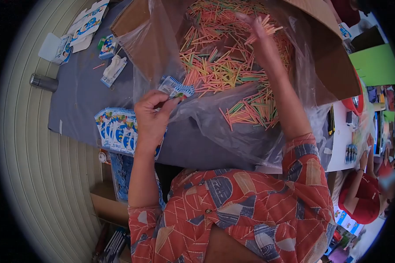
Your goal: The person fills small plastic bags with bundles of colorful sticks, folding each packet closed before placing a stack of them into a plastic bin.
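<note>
Between the thumb and fingers of my left hand (153,111) is a small blue-and-white packet (176,87), held by its near edge beside the box. My right hand (263,41) is over the far part of the box, its fingers closed on a small bunch of thin coloured sticks (267,30). Below it, a heap of loose pink, yellow and green sticks (224,70) fills a clear plastic liner (197,116) in a cardboard box (324,48). More sticks lie on the liner's near fold. A fanned row of similar packets (118,131) lies left of my left wrist.
Small printed boxes (107,47) and flattened cartons (88,24) lie on the grey-covered table (81,94) at the far left. A metal flask (44,82) stands at the left edge, by a ribbed wall (26,144). A person in red (360,197) is at the right.
</note>
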`<move>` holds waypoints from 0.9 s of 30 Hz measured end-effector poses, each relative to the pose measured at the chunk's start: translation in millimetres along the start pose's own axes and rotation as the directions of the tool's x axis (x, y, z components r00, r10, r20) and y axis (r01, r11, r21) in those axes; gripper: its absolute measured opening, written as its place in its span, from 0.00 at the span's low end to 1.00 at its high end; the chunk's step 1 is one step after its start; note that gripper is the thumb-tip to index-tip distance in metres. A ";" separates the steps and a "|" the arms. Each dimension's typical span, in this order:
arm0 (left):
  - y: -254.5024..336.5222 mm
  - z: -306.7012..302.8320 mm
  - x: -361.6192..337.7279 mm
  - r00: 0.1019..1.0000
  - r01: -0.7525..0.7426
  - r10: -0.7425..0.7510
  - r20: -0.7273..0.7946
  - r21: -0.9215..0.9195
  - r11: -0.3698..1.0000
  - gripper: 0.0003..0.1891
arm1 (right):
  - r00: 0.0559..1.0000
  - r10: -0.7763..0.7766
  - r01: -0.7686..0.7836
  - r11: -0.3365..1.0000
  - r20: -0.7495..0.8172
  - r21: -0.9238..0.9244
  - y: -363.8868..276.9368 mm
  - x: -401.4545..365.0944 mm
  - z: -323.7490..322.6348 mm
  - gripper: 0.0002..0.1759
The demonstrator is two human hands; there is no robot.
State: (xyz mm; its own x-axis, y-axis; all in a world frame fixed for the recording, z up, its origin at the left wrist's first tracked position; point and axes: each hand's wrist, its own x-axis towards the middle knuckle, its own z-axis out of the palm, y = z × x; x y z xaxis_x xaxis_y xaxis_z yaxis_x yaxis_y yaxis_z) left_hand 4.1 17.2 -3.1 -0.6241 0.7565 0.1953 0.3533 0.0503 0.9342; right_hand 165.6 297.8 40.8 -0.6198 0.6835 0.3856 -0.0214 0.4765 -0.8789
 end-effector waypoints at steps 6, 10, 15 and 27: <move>18.1 38.1 5.7 1.000 -0.013 0.015 0.000 -0.450 0.893 0.05 | 0.955 -0.253 0.172 0.896 0.152 0.410 -51.5 -41.1 65.2 0.31; 16.8 49.8 5.3 0.997 -0.065 0.072 -0.006 -0.513 0.856 0.07 | 0.927 -0.328 0.297 0.939 0.185 0.176 -53.1 -49.1 77.2 0.30; 13.6 54.5 5.1 0.987 -0.161 0.158 -0.042 -0.413 0.897 0.08 | 0.925 -0.111 0.048 0.983 0.363 0.176 -52.9 -58.5 81.5 0.34; 15.0 65.0 11.3 0.995 -0.087 0.098 -0.015 -0.608 0.789 0.11 | 0.954 -0.092 -0.042 0.902 0.286 0.430 -50.5 -52.2 89.2 0.24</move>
State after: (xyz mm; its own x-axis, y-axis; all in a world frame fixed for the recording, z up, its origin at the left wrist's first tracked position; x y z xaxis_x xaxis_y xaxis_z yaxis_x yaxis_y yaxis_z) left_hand 47.7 68.9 -6.2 -0.5970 0.7478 0.2906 -0.0908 -0.4229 0.9016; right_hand 129.0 188.7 40.0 -0.8134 0.4502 0.3685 -0.3305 0.1637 -0.9295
